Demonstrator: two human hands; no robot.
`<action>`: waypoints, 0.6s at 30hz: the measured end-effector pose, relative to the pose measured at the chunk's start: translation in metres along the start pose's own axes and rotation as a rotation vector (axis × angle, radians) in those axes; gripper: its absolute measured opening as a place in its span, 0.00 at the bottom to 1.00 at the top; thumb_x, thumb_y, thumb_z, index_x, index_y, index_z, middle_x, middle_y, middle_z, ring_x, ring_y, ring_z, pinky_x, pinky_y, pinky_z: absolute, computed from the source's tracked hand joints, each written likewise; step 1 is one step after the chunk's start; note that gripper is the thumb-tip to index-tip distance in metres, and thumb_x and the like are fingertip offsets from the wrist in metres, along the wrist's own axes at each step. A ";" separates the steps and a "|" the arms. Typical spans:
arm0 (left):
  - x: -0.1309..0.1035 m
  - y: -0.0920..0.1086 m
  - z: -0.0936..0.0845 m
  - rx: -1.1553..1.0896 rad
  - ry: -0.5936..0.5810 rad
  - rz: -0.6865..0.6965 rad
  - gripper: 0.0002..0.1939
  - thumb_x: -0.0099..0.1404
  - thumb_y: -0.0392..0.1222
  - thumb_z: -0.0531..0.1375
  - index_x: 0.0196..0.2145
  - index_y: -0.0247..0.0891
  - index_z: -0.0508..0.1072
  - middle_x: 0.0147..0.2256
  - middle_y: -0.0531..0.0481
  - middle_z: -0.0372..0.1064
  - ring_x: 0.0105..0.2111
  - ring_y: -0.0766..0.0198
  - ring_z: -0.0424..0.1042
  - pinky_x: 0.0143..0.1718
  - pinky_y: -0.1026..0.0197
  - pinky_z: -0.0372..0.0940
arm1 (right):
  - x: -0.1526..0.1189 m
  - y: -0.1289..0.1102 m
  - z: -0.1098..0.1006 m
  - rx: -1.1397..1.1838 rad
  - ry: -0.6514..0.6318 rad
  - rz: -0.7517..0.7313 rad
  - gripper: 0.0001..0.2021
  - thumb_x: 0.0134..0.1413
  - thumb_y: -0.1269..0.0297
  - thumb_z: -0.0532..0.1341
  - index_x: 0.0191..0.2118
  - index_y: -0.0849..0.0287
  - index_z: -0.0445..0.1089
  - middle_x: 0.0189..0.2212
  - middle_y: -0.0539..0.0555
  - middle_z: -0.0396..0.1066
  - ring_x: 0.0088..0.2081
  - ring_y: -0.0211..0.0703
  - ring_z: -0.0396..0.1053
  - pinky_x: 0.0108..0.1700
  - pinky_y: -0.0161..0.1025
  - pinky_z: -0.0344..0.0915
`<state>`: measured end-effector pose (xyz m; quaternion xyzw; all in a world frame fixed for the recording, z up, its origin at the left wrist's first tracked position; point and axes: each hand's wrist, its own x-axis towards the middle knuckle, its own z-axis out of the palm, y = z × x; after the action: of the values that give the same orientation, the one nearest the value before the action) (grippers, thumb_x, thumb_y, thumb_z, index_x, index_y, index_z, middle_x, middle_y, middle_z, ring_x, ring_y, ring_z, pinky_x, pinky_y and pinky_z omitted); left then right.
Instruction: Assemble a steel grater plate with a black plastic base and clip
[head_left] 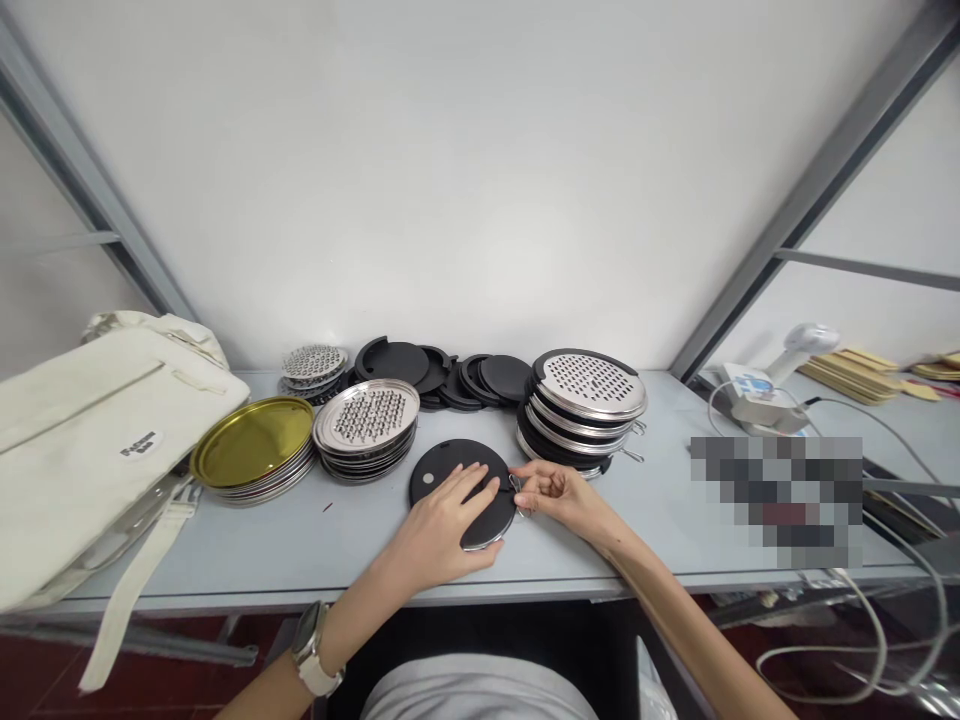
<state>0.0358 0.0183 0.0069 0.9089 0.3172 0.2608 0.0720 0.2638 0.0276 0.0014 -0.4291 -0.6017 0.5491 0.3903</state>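
A black round disc (486, 500) with a silver lower rim lies on the table in front of me. My left hand (454, 515) rests across its top, fingers stretched out flat and the thumb by the near rim. At the disc's right edge my right hand (553, 492) is closed in a pinch on a small wire loop (517, 484). Behind that hand rises a stack of graters in black rims (589, 385), with wire loops sticking out at the right. Left of the disc is a stack of silver grater plates (366, 415).
A stack topped by a gold plate (251, 440) stands beside a cream bag (90, 440) whose strap hangs over the table edge. Smaller grater plates (313, 362) and several black rings and discs (506, 378) lie along the wall. A white handheld scanner (806, 340) and cables are at right.
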 end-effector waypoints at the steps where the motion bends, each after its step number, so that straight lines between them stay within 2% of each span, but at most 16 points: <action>1: 0.000 0.000 0.000 0.000 -0.003 0.000 0.33 0.59 0.44 0.59 0.61 0.39 0.57 0.60 0.42 0.56 0.61 0.52 0.54 0.61 0.46 0.54 | 0.000 0.001 0.000 0.008 -0.001 -0.001 0.21 0.46 0.55 0.68 0.43 0.61 0.69 0.23 0.47 0.68 0.27 0.36 0.65 0.34 0.37 0.61; 13: 0.000 0.001 0.000 -0.005 0.007 -0.012 0.33 0.59 0.44 0.59 0.61 0.39 0.57 0.61 0.42 0.55 0.61 0.53 0.54 0.61 0.46 0.55 | 0.000 -0.006 0.003 -0.016 -0.011 -0.016 0.20 0.46 0.54 0.67 0.44 0.59 0.69 0.22 0.46 0.66 0.27 0.37 0.64 0.34 0.37 0.62; 18: -0.001 0.000 0.000 -0.006 0.013 -0.008 0.33 0.59 0.44 0.59 0.61 0.40 0.56 0.61 0.43 0.54 0.61 0.53 0.55 0.60 0.47 0.56 | -0.004 -0.007 0.005 -0.007 0.050 -0.018 0.19 0.51 0.51 0.63 0.45 0.59 0.71 0.25 0.49 0.68 0.30 0.39 0.67 0.37 0.39 0.63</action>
<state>0.0353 0.0175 0.0066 0.9058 0.3205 0.2672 0.0736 0.2595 0.0222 0.0082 -0.4389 -0.5974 0.5325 0.4086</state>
